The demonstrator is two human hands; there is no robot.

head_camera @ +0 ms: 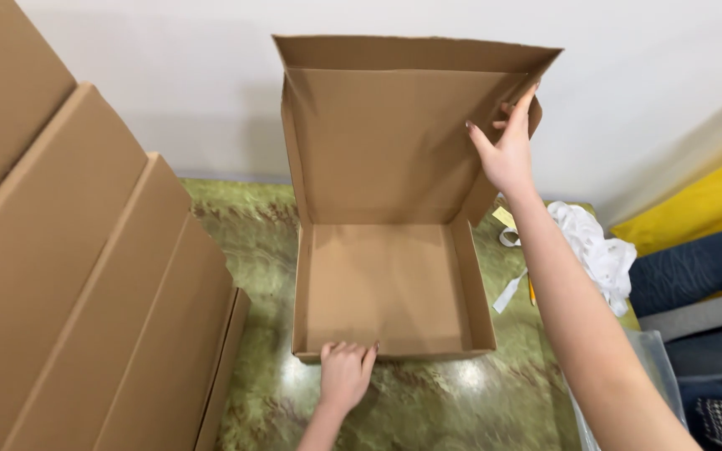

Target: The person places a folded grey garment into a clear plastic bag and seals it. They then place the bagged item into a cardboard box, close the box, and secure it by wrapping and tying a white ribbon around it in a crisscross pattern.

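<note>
An open brown cardboard mailer box (390,288) sits on a green marbled table (461,401), its lid (378,142) standing upright against the white wall. My left hand (346,372) grips the front wall of the box, fingers curled over its edge. My right hand (509,146) reaches up to the lid's right side flap, fingers spread and touching the flap near the top corner. The box is empty inside.
A stack of folded flat cardboard boxes (85,284) leans along the left. White crumpled paper (595,242) and strips of tape backing (509,292) lie right of the box. A yellow and dark blue cushion (704,242) and a clear plastic bag (653,367) are at the right.
</note>
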